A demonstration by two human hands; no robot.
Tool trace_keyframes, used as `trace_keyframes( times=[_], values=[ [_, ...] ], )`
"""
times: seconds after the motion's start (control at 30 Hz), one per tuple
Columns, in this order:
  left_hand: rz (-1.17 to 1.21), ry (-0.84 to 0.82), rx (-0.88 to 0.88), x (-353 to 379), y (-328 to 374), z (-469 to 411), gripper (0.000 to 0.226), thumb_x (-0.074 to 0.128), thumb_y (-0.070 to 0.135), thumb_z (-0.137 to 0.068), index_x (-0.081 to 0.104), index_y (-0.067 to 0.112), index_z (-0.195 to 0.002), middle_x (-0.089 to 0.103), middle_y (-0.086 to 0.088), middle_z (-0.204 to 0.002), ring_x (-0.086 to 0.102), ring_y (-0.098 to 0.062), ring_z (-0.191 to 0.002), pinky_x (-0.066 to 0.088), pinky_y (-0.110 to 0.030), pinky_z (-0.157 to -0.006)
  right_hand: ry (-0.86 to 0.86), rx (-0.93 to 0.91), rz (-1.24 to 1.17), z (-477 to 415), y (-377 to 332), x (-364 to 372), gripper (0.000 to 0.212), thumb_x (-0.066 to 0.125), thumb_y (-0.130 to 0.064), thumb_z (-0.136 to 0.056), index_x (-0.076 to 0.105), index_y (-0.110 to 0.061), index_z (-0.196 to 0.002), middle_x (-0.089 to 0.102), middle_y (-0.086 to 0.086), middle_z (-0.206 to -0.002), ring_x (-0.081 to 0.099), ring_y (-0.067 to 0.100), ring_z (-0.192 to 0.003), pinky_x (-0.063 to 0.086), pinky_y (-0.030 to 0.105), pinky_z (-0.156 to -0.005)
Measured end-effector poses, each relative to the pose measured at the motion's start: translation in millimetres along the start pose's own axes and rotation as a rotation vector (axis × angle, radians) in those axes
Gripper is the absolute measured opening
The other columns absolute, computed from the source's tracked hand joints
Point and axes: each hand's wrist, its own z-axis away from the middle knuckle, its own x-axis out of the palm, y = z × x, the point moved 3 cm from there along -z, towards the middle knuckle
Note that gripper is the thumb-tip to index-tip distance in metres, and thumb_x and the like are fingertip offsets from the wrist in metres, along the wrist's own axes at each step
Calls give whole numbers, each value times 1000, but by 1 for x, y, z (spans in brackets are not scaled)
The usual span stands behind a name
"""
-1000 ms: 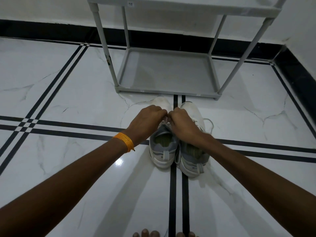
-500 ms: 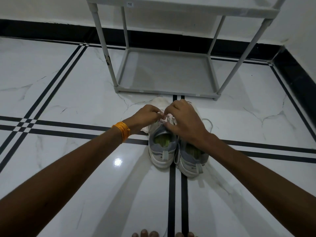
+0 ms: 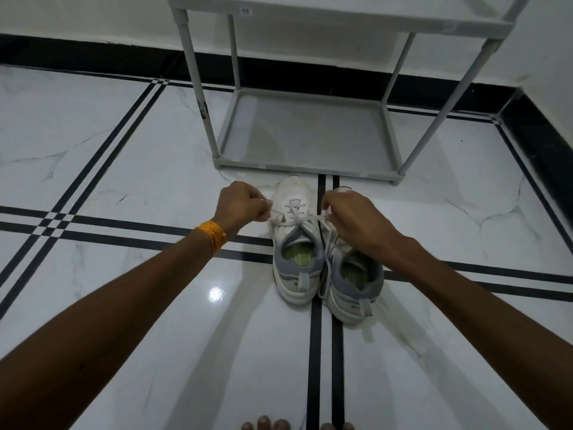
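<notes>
Pull unevenly and the lace (image 3: 305, 217) slips one pinch, or the knot sets loose; tug hard and the sneaker (image 3: 294, 195) skids on the glossy floor (image 3: 148, 181). Your left grip (image 3: 240, 206) and right grip (image 3: 350, 218) each pinch a lace end, taut across. Sneaker: white, grey collar, before the shoe rack (image 3: 310, 131).

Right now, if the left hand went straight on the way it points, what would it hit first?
Probably the toe of the shoe being tied, just ahead of the left hand, which pinches its lace. If it clears the toe, the rack comes next; height is unclear.
</notes>
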Motion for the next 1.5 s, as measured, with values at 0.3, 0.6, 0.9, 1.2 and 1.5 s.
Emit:
trace_keyframes(
  times=[0.3, 0.6, 0.9, 1.2, 1.5],
  values=[
    [-263, 144, 5, 10, -30, 11, 26, 69, 26, -89, 79, 3, -84, 76, -12, -76, 71, -25, -72, 56, -32, -77, -215, 25, 124, 16, 16, 28, 13, 58, -6, -85, 67, -5, -95, 70, 16, -99, 63, 30, -90, 45, 31, -75],
    [-439, 177, 117, 11, -34, 20, 31, 60, 30, -95, 74, 3, -87, 73, -13, -78, 56, -20, -65, 36, -27, -63, -221, 33, 146, 18, 18, 31, 14, 59, -5, -81, 66, -5, -93, 70, 16, -96, 63, 30, -86, 40, 29, -69],
    [-235, 134, -67, 14, -46, 13, 29, 64, 29, -92, 75, 3, -86, 69, -8, -76, 60, -20, -73, 43, -27, -70, -225, 68, 133, 17, 17, 30, 13, 59, -5, -81, 65, -4, -93, 70, 16, -96, 62, 30, -87, 39, 30, -68],
    [-212, 5, 303, 13, 6, 22, 39, 50, 33, -99, 52, 16, -134, 60, -6, -126, 56, -22, -112, 46, -36, -99, -173, 94, -103, 3, 1, 5, 57, 67, -36, -86, 51, -14, -136, 51, 10, -131, 57, 26, -109, 48, 35, -88],
    [-522, -188, 472, 36, 12, 25, 21, 60, 16, -93, 67, 7, -110, 68, -14, -108, 62, -28, -94, 47, -31, -81, -123, 75, -5, -3, -18, 28, 18, 61, -27, -92, 59, -9, -93, 62, 11, -89, 62, 28, -79, 42, 34, -63]
  ],
)
